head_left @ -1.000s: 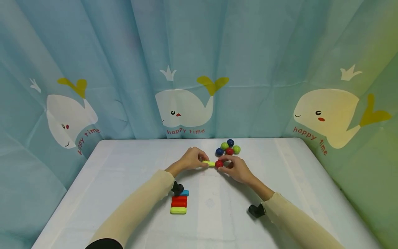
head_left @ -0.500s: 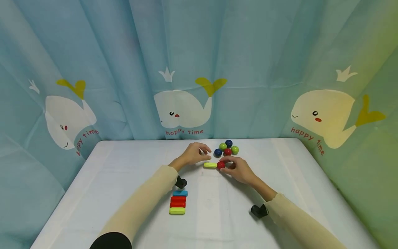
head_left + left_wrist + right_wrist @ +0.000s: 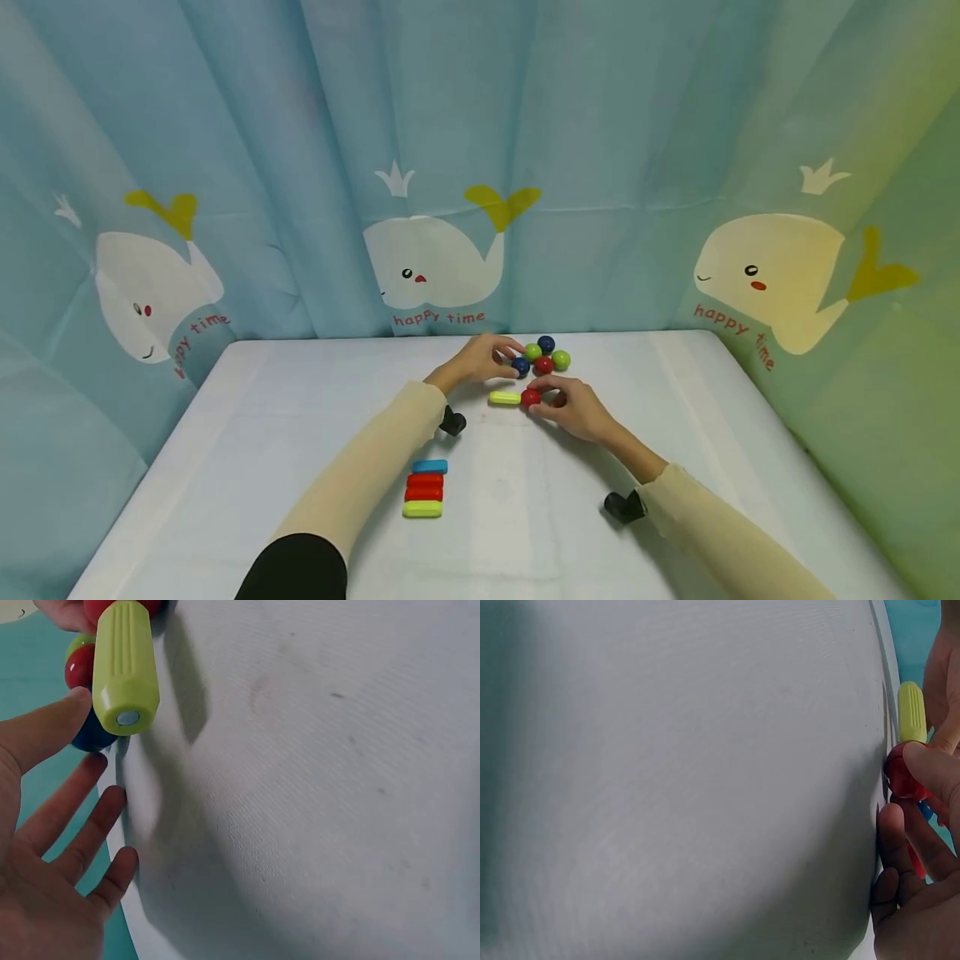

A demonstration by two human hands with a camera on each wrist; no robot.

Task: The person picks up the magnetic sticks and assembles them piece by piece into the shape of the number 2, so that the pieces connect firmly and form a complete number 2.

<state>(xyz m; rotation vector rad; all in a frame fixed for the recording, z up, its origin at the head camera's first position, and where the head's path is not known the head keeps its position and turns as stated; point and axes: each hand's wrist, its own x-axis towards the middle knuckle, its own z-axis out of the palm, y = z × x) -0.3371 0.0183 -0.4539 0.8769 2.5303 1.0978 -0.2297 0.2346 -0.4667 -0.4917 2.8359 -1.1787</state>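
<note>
My right hand (image 3: 576,407) pinches a red ball (image 3: 530,397) between thumb and fingers. End-on against this ball is a yellow-green ribbed rod (image 3: 504,398), pointing left; the left wrist view shows a small metal disc in the rod's free end. My left hand (image 3: 480,360) is at a dark blue ball (image 3: 521,367), its thumb and forefinger at opposite sides of the ball and the other fingers spread. That ball sits at the left of a cluster with a red ball (image 3: 543,365), two green balls (image 3: 561,360) and another blue ball (image 3: 546,343).
Nearer the front lie more rods side by side: a blue rod (image 3: 430,467), two red rods (image 3: 424,487) and a yellow-green rod (image 3: 422,509). The white table (image 3: 300,433) ends at a blue curtain (image 3: 600,167) with whale prints.
My left hand has let go of the yellow-green rod and moved back and right to the blue ball. The right hand stays on the red ball, with the rod still against it.
</note>
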